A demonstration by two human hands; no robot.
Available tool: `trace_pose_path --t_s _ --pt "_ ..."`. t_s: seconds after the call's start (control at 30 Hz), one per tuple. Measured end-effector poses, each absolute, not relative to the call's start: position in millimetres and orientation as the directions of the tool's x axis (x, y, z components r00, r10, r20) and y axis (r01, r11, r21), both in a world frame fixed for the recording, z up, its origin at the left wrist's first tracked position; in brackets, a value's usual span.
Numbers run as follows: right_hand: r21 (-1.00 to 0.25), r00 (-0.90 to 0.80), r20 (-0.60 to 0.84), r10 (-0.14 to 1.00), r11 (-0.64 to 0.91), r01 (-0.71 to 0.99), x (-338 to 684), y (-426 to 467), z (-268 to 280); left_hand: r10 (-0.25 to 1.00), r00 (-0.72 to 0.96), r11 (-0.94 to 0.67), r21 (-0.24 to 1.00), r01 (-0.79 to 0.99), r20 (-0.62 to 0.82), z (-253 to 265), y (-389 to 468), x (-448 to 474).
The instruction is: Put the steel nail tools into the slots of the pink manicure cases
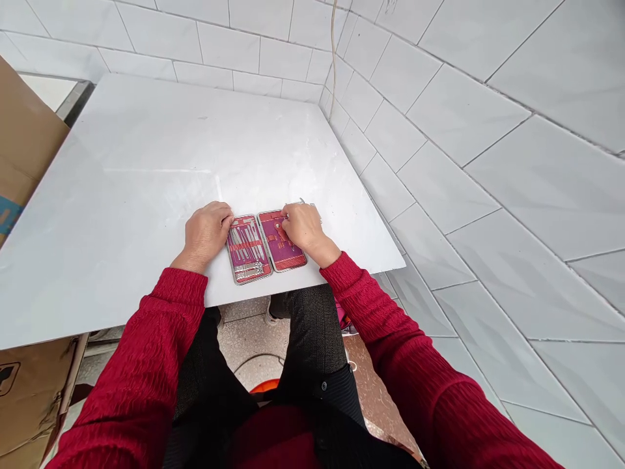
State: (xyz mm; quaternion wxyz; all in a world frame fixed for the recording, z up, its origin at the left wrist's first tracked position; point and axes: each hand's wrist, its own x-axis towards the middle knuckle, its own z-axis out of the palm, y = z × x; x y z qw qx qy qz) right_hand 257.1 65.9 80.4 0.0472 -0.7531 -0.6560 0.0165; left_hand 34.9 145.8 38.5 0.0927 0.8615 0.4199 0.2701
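Note:
An open manicure set case (pixel 239 280) lies on the white table near its front edge, its two halves spread flat side by side. Its left half holds several silver tools (pixel 247 244) under a red strap, with clippers (pixel 248 270) below them. The right half has a purple lining (pixel 288 257) with red loops. My left hand (pixel 208 228) is closed, its thumb and fingers at the top left corner of the case. Over the upper part of the right half, my right hand (pixel 303 226) is curled in a pinch; what it grips is hidden. Small metal pieces (pixel 317 212) show just beyond it.
The white table (pixel 146 143) reaches back to a tiled wall (pixel 219 49), with another tiled wall (pixel 469 182) along the right. A cable (pixel 333 58) hangs in the corner. Cardboard boxes (pixel 24 143) stand at the left. My legs are under the table edge.

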Motion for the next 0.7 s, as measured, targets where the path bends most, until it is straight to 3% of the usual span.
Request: trace_pose_path --t_s 0.33,0.47,0.53,0.6,0.7 --pt "-0.105 0.132 0.045 0.990 -0.127 0.986 251 45 78 0.774 0.491 -0.630 0.406 0.662 0.401 37 146 34" --pt "-0.166 0.170 0.078 0.982 -0.156 0.974 252 36 73 0.759 0.504 -0.648 0.414 0.639 0.412 39 147 33" --pt "-0.259 0.188 0.130 0.973 -0.150 0.954 254 28 70 0.761 0.493 -0.645 0.413 0.643 0.421 39 147 33" --pt "-0.444 0.215 0.214 0.953 -0.101 0.890 255 15 72 0.760 0.489 -0.645 0.404 0.648 0.428 39 147 32" --pt "-0.818 0.275 0.272 0.922 0.071 0.571 254 -14 88 0.741 0.507 -0.667 0.393 0.633 0.441 37 148 31"
